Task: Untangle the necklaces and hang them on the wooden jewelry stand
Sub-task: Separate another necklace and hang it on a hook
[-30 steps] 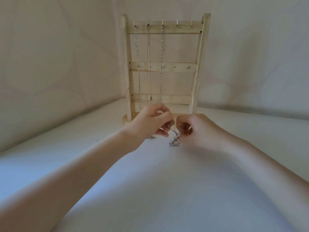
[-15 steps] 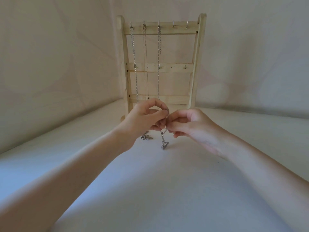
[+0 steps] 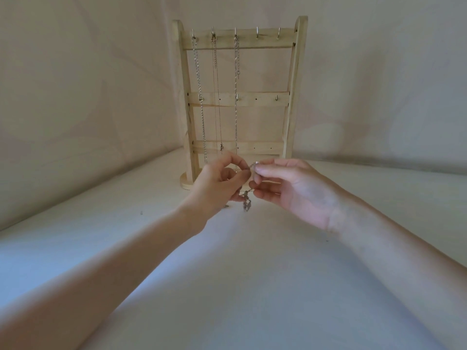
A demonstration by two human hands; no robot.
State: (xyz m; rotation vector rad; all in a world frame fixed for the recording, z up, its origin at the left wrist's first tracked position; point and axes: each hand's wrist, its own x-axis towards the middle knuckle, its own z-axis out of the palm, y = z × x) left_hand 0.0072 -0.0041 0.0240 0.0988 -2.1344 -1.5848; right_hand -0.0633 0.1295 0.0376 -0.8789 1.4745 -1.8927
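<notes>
The wooden jewelry stand (image 3: 293, 79) stands upright at the back of the white surface. Three silver chains (image 3: 202, 107) hang from the left hooks of its top bar; the two right hooks are bare. In front of the stand's foot, my left hand (image 3: 217, 188) and my right hand (image 3: 290, 188) meet and both pinch a thin silver necklace (image 3: 254, 164) between thumb and fingertips. A bunched length of that necklace with a pendant (image 3: 246, 202) dangles below my fingers, just above the surface. My palms hide part of the chain.
A white cloth-covered surface (image 3: 227, 286) stretches from me to the stand, with pale fabric walls (image 3: 88, 97) behind and to the left. A small dark speck (image 3: 141, 212) lies on the surface left of my hands.
My hands have risen slightly and my right hand has turned palm-up, fingers extended. The necklace's dangling end has lifted off the surface and its top end now shows between my fingertips.
</notes>
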